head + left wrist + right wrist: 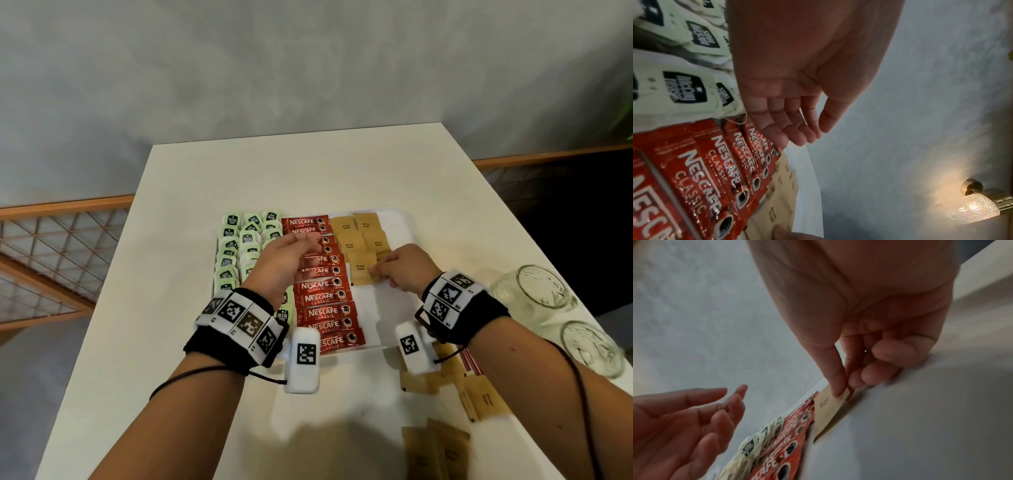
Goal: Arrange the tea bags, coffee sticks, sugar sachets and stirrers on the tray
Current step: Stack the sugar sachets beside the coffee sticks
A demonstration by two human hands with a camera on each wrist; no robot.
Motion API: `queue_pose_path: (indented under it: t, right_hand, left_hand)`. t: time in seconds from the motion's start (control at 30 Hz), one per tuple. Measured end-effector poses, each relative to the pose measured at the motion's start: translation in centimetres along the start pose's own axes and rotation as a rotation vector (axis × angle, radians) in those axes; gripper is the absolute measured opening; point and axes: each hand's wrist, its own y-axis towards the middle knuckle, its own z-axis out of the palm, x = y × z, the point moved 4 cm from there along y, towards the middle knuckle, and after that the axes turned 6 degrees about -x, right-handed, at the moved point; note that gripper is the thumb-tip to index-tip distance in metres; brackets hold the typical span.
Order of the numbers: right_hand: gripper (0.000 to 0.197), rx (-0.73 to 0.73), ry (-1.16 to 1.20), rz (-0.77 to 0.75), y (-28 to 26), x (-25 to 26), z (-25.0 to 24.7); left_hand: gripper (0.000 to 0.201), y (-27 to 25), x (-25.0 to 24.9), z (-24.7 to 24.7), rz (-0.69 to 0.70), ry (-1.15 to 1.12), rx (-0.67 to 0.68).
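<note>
A white tray holds green tea bags on its left, a column of red Nescafe coffee sticks in the middle and brown sugar sachets at the back right. My right hand pinches the edge of a brown sugar sachet between thumb and forefinger, low over the tray beside the sticks. My left hand hovers over the coffee sticks with straight, relaxed fingers and holds nothing. No stirrers are plainly visible.
More brown sachets lie loose on the white table in front of the tray, at the near right. Two clear glass jars stand at the table's right edge. A lit wall lamp shows in the left wrist view.
</note>
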Motion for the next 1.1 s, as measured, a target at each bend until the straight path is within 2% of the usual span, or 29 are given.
queue_pose_path:
  t: [0.33, 0.5, 0.63, 0.77, 0.9, 1.0, 1.1]
  right_hand:
    - [0.026, 0.002, -0.080, 0.004, 0.6, 0.4, 0.2]
    - [0.029, 0.033, -0.051, -0.030, -1.3, 1.2, -1.2]
    - [0.030, 0.064, -0.031, -0.121, -4.8, 0.2, -3.5]
    - [0.024, 0.130, -0.149, -0.205, -9.4, -2.8, -4.8]
    - [0.024, 0.180, -0.280, -0.285, -12.8, -6.2, -6.3]
    - [0.033, 0.210, -0.386, -0.289, -13.7, -8.4, -7.3]
    - [0.040, 0.229, -0.532, -0.278, -14.3, -9.9, -7.7]
  left_hand:
    - [0.018, -0.1, 0.0, -0.2, 0.002, 0.014, -0.006]
    - [0.014, -1.8, -0.8, 0.3, 0.080, 0.121, -0.011]
    - [0.016, -5.1, 0.2, 3.0, 0.141, 0.325, 0.089]
    - [0.015, -8.8, 4.3, 6.7, 0.178, 0.655, 0.339]
    - [0.041, -12.6, 8.6, 9.4, 0.276, 1.057, 0.576]
    - [0.063, -14.3, 10.7, 10.7, 0.239, 1.249, 0.613]
    - [0.071, -15.3, 11.9, 11.8, 0.358, 1.527, 0.608]
